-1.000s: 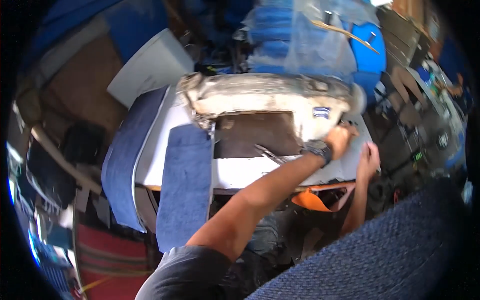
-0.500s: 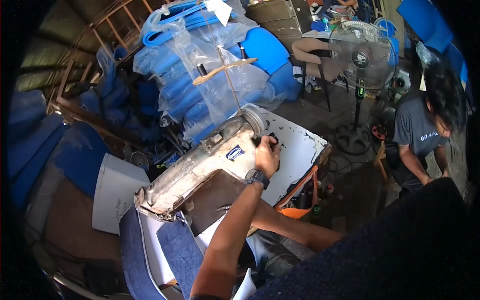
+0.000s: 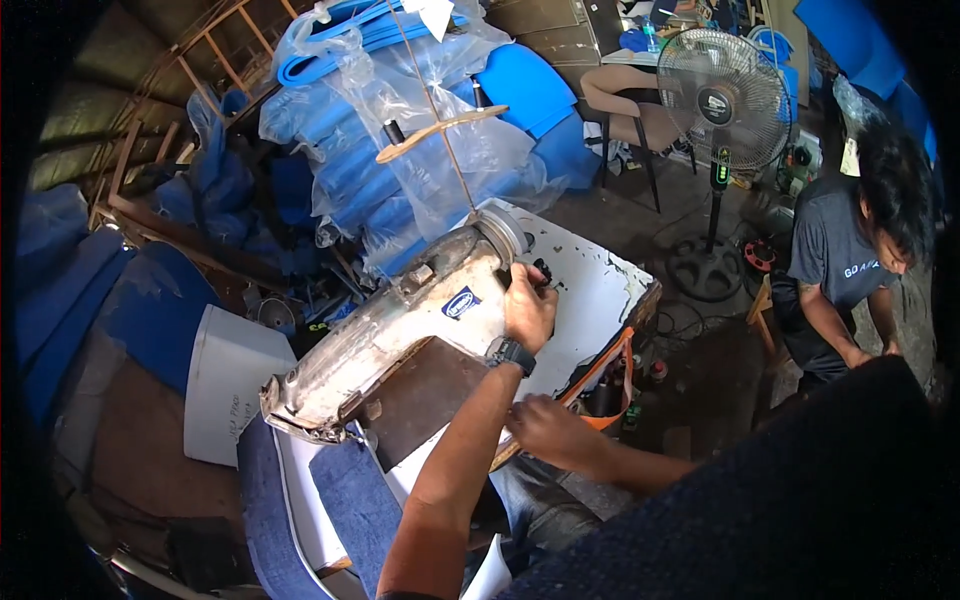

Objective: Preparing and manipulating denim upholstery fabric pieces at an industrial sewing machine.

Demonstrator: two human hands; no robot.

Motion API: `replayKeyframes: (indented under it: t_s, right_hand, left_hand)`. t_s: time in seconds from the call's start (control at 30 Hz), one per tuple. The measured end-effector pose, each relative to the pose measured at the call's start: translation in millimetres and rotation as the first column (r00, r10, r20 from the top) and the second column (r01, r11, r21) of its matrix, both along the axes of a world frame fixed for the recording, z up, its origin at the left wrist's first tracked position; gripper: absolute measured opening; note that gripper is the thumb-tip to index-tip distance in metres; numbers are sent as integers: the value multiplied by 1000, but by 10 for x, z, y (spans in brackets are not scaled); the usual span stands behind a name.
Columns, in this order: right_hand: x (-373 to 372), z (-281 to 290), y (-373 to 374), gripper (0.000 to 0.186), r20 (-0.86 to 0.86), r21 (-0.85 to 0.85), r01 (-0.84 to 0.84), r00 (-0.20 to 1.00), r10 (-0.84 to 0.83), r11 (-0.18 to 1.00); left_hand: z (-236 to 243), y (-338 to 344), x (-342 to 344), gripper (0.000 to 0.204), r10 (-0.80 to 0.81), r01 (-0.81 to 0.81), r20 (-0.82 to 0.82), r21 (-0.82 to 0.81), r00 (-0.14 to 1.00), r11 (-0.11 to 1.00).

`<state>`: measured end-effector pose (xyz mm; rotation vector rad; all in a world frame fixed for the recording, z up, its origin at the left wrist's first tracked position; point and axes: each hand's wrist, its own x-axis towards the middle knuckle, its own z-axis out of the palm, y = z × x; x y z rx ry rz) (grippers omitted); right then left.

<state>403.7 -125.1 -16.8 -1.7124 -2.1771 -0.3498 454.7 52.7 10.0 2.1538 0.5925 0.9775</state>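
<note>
A worn, cream-coloured sewing machine lies diagonally on a white tabletop. My left hand, with a dark watch on the wrist, is at its handwheel end. The fingers are curled about a small dark part beside the handwheel, which they mostly cover. My right hand is closed near the table's front edge, just right of my left forearm; what it holds, if anything, is hidden. Blue denim-like fabric lies beneath the needle end, next to a curved white panel with a blue border.
A wooden thread stand with dark spools rises behind the machine. An orange-edged pouch hangs at the table's right side. Beyond stand a fan, a chair and plastic-wrapped blue sheets. Another person bends at the right.
My right hand has moved out from behind my left forearm toward the right. A small metal item left of that forearm no longer shows. My left hand stays by the handwheel.
</note>
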Motion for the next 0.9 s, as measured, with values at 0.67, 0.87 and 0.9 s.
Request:
replayKeyframes:
  t_s: [0.67, 0.87, 0.9]
  right_hand:
    - [1425, 271, 393, 12, -486, 222, 467, 814, -318, 856]
    - [1573, 79, 641, 8, -380, 178, 472, 842, -382, 863]
    - [1602, 46, 683, 9, -381, 199, 456, 852, -360, 868]
  left_hand:
    - [-58, -68, 35, 33, 128, -130, 35, 96, 991, 987]
    - [-18, -136, 47, 32, 160, -162, 28, 58, 987, 985]
    - [-20, -141, 47, 32, 168, -170, 33, 59, 985, 984]
